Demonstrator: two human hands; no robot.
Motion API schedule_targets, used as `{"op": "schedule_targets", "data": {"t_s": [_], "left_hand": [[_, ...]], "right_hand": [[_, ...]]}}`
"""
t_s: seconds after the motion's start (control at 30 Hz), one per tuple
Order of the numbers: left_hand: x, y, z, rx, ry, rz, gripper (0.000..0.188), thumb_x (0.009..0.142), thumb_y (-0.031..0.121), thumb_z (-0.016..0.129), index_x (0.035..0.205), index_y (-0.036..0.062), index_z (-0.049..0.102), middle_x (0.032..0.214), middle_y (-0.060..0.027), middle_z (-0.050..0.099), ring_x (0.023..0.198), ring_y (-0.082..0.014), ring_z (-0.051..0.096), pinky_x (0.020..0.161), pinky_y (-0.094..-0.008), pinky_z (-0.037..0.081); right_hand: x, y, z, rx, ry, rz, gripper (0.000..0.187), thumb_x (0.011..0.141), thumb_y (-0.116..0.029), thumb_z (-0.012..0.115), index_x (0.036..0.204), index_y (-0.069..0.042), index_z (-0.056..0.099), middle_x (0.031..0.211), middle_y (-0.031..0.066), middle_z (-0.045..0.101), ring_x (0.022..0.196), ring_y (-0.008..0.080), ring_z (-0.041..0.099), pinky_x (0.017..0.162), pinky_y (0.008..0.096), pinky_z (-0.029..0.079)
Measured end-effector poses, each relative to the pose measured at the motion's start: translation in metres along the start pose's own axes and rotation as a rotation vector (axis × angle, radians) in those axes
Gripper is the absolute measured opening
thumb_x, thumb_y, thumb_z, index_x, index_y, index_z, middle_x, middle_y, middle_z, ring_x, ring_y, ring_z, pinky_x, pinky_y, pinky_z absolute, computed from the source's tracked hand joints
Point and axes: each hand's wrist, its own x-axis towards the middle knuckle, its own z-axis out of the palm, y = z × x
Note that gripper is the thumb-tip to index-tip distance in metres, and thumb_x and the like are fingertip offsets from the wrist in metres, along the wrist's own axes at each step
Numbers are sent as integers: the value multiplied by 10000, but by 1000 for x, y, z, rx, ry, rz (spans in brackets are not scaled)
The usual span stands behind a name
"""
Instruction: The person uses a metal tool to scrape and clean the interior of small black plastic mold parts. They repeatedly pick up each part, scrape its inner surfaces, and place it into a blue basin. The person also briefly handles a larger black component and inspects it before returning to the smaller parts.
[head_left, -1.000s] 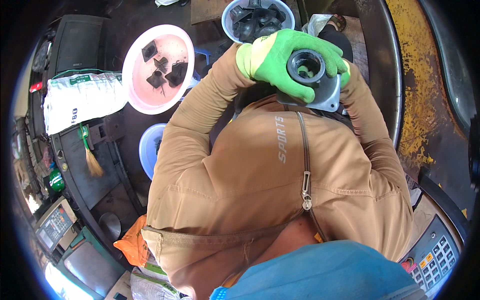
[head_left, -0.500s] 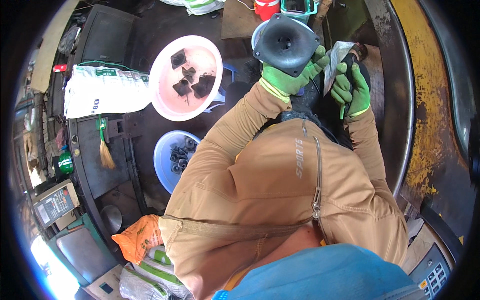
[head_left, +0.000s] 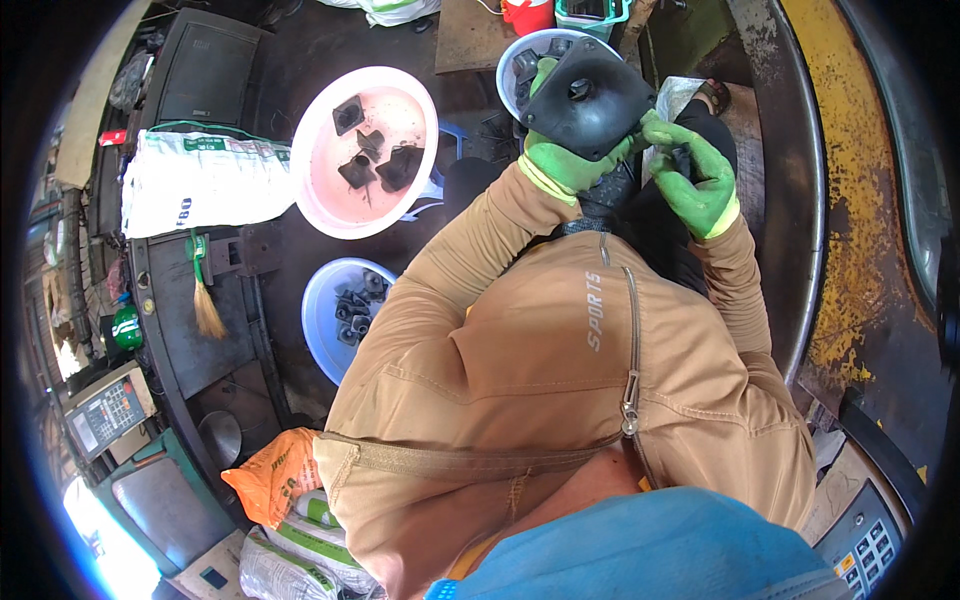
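A black square horn-shaped part (head_left: pixel 612 82), with a round hole in its middle and holes at the corners, is tilted up in front of me. My left hand (head_left: pixel 562 165), in a green glove, grips it from beneath and behind. My right hand (head_left: pixel 706 182), also gloved in green, is bent closed at the part's right corner, its fingertips at the edge. Something dark shows between the right fingers, too hidden to name. Just behind the part stands a light blue basin (head_left: pixel 508 72) with black pieces inside.
A pink basin (head_left: pixel 365 208) with several black flared pieces is to the left. Below it, another blue basin (head_left: pixel 318 330) contains small black parts. A white sack (head_left: pixel 205 185) lies farther left. Along the right runs a worn yellow metal frame (head_left: pixel 850 200).
My right hand has moved left and up to the part's corner. The part has tilted and shifted slightly right in my left hand.
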Motion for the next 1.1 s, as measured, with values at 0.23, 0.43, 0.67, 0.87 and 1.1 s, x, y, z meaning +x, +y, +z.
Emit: {"op": "schedule_targets", "data": {"t_s": [0.23, 0.43, 0.67, 0.87, 1.1], "left_hand": [[-1, 9, -2, -952, 21, -169, 321, 875, 103, 598, 1170, 10, 513, 1094, -143, 600, 1006, -260, 592, 868, -399, 510], [7, 3, 1, -1753, 266, -635, 316, 828, 34, 630, 1132, 7, 549, 1011, -133, 635, 889, -213, 631, 774, -318, 532], [4, -5, 11, -657, 280, -351, 340, 924, 243, 555, 1181, 24, 519, 968, -129, 656, 825, -218, 642, 766, -306, 529], [6, -2, 2, -1461, 215, -417, 619, 940, 542, 384, 1312, 50, 433, 1218, -154, 556, 1077, -267, 570, 921, -421, 461], [5, -8, -5, -1465, -6, -352, 597, 845, 259, 673, 1349, 62, 421, 1288, -91, 524, 1177, -238, 530, 1023, -398, 427]], "right_hand": [[-8, -6, 0, 249, 214, 215, 221, 862, -11, 589, 1081, 16, 610, 914, 20, 607, 764, 60, 521, 683, 194, 418], [-1, 6, 2, 296, 386, 312, 231, 872, -98, 609, 1082, -1, 617, 813, -14, 594, 604, 21, 456, 536, 159, 334], [16, 19, 21, 439, 222, 467, 362, 879, -193, 617, 1184, -4, 568, 859, 15, 628, 539, 32, 433, 455, 177, 319], [33, 21, 21, 569, 271, 423, 371, 837, -155, 670, 1167, -7, 585, 891, 10, 617, 554, 39, 456, 470, 191, 352], [56, 16, -14, 754, 267, 348, 360, 904, -99, 565, 1245, 6, 513, 759, -30, 567, 473, 5, 385, 420, 153, 278]]}}
